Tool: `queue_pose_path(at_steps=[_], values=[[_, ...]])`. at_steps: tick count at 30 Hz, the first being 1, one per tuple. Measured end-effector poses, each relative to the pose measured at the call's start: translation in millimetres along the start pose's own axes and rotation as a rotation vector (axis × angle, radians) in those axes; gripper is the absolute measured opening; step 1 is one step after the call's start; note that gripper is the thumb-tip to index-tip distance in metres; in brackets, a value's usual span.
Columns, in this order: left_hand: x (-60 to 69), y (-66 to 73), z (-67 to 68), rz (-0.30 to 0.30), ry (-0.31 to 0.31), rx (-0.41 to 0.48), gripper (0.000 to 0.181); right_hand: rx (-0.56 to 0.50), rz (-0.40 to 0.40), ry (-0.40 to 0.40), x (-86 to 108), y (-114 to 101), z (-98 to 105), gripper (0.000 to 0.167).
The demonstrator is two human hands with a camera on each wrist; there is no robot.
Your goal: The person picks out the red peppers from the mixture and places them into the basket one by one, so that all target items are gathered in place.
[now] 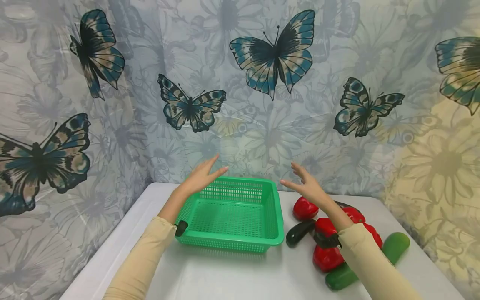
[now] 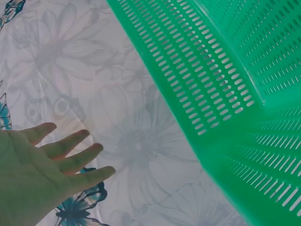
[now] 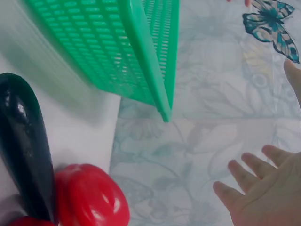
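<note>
A green plastic basket (image 1: 232, 241) stands on the white table, its slotted inside bare. My left hand (image 1: 200, 178) is raised above the basket's far left corner, fingers extended; the left wrist view shows that hand (image 2: 51, 165) apart from the basket wall (image 2: 197, 75). My right hand (image 1: 307, 186) hovers past the basket's right side, fingers spread and holding nothing. Below it lie a red bell pepper (image 1: 304, 208) and a dark eggplant (image 1: 299, 233). In the right wrist view the palm of the right hand (image 3: 270, 188) shows, with the eggplant (image 3: 23, 146) and a red pepper (image 3: 91, 195) off to the left.
More red peppers (image 1: 327, 257) and green cucumber-like vegetables (image 1: 396, 246) lie at the right of the table (image 1: 210, 279), partly covered by my right forearm. A curtain (image 1: 255, 137) printed with butterflies and flowers hangs behind the table and along its sides.
</note>
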State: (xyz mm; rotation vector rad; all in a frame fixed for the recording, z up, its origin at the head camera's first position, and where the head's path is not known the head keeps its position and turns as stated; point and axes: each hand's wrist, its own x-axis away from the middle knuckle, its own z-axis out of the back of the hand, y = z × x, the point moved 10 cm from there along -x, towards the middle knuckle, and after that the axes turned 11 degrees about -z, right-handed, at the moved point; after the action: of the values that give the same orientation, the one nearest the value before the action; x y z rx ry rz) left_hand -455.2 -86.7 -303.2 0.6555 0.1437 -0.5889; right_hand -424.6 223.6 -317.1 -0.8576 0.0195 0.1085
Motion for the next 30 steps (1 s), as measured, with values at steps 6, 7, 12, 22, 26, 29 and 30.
queue_pose_path(at_steps=[6,7,12,22,26,29,30], values=[[10.5,4.4,0.5,-0.011,0.006,0.11,0.085,-0.012,0.023,-0.012,7.1,2,-2,0.084],[12.5,4.9,0.6,-0.015,0.006,0.124,0.085,-0.018,0.022,-0.018,8.7,3,-2,0.083],[24.7,7.3,1.4,-0.016,0.003,0.188,0.08,-0.067,0.05,-0.056,19.3,8,-2,0.074],[47.7,0.4,6.9,0.026,0.039,0.201,0.076,-0.094,0.007,-0.089,42.1,28,6,0.069],[57.5,-5.8,10.3,0.053,0.069,0.192,0.069,-0.1,-0.022,-0.093,49.8,38,12,0.068],[64.5,-14.0,12.8,0.08,0.09,0.189,0.063,-0.098,-0.045,-0.096,54.6,45,17,0.068],[66.7,-17.3,13.6,0.088,0.095,0.192,0.062,-0.1,-0.051,-0.094,55.9,47,19,0.068]])
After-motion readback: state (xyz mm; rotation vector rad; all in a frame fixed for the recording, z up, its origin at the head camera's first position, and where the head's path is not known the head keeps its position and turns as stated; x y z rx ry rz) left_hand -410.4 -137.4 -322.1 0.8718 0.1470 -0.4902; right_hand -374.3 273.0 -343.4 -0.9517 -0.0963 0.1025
